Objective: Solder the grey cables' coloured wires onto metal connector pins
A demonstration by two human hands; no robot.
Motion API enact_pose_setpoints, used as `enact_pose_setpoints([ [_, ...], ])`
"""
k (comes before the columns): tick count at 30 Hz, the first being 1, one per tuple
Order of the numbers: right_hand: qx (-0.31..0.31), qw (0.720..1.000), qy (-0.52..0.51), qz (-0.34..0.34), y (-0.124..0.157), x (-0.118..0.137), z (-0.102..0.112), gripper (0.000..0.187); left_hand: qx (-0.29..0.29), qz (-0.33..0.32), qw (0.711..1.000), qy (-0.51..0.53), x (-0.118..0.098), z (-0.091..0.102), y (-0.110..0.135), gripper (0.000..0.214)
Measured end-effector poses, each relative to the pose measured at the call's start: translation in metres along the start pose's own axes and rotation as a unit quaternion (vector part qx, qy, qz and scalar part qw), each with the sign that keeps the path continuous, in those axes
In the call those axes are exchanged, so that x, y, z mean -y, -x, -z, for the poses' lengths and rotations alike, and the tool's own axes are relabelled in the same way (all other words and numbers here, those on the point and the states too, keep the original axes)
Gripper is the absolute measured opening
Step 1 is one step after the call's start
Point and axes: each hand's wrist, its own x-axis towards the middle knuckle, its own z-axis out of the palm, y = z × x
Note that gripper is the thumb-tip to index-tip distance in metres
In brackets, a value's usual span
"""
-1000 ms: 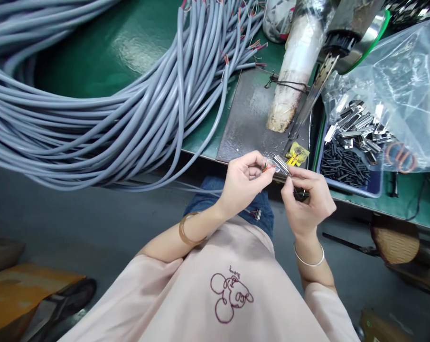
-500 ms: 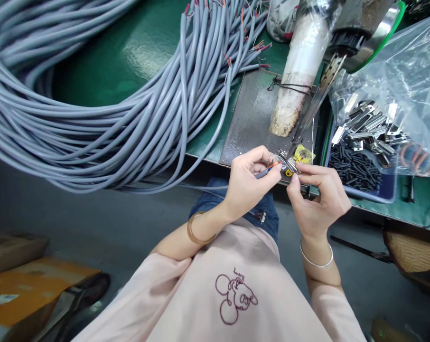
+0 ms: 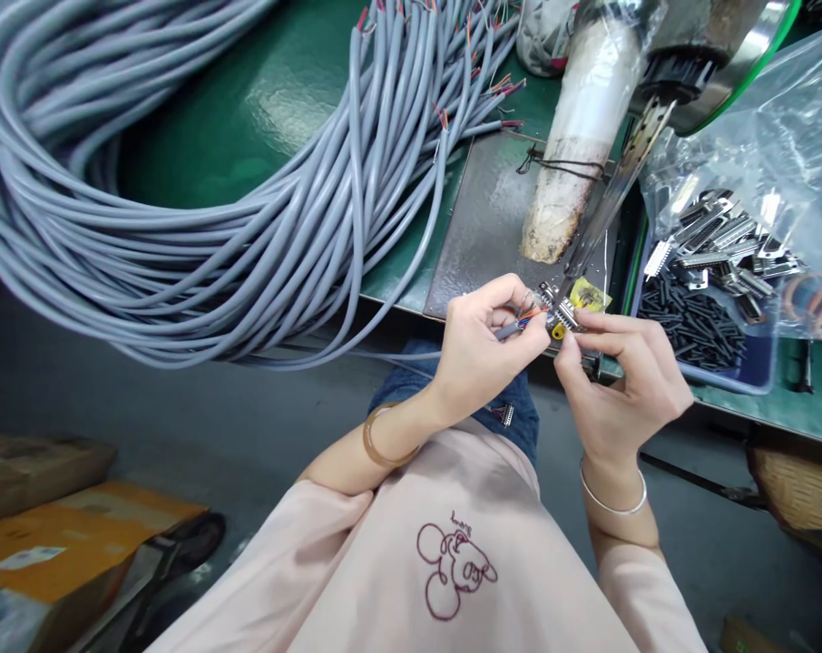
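My left hand (image 3: 487, 343) pinches the end of a grey cable (image 3: 508, 330), whose thin coloured wires (image 3: 530, 316) fan out between thumb and fingers. My right hand (image 3: 621, 381) grips one end of a metal multi-pin connector (image 3: 564, 314) between thumb and fingertips. The wires meet the connector's pin side; whether each is attached is too small to tell. The tip of a soldering iron (image 3: 578, 261), fixed in place and pointing down, reaches the connector from above. Behind the connector lies a small yellow piece (image 3: 592, 297).
A large bundle of grey cables (image 3: 248, 263) covers the left of the green bench (image 3: 302, 100). A blue tray (image 3: 758, 376) at right holds black sleeves (image 3: 689, 326) and metal connectors (image 3: 724, 236). A whitish wrapped cylinder (image 3: 567, 172) hangs over the dark plate (image 3: 485, 209). Another wired connector (image 3: 506, 414) hangs near my lap.
The whole view has shifted slightly, with things sitting a little further right. Both hands keep the same hold on the cable wires and the connector at the iron's tip.
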Motion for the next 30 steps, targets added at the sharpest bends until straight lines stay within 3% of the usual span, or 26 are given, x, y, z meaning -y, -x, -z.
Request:
enact_pose_setpoints([
  [16,0.019,0.997,0.053,0.046,0.009,-0.002,0.002,0.021,0.033,0.048,0.998,0.012,0.009,0.004,0.0,0.015],
  [21,0.019,0.999,-0.024,-0.028,0.009,-0.003,0.0,0.018,0.046,0.079,0.995,0.046,0.008,0.006,0.004,0.016],
  [24,0.021,0.998,-0.045,-0.045,0.008,-0.003,-0.002,0.016,0.037,0.064,0.996,0.057,0.01,0.005,0.006,0.015],
  [30,0.005,1.0,0.002,-0.001,0.007,-0.001,-0.003,0.019,0.009,-0.007,1.0,0.006,0.016,0.002,0.007,0.018],
])
